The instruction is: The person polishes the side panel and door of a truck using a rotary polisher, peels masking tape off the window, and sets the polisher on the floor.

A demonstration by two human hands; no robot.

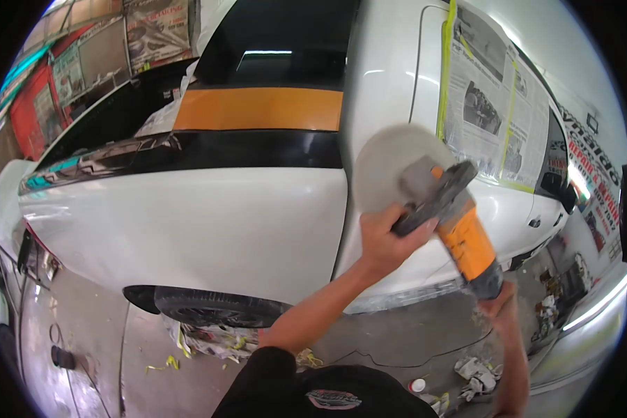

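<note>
An orange and black power polisher is held in both hands against a white car. My left hand is wrapped round the black front handle, close behind the pad. At the rear end of the body, my right hand is closed on the grip; the trigger is hidden. The polisher's round pale pad looks blurred and lies over the white pillar beside the panel gap. Right of it, newspaper sheets are taped with yellow-green tape over a side window.
A car wheel shows under the panel. Crumpled paper, scraps of yellow tape and a small white-lidded container lie on the floor. A thin dark cable runs across it. Printed banners hang at the back left.
</note>
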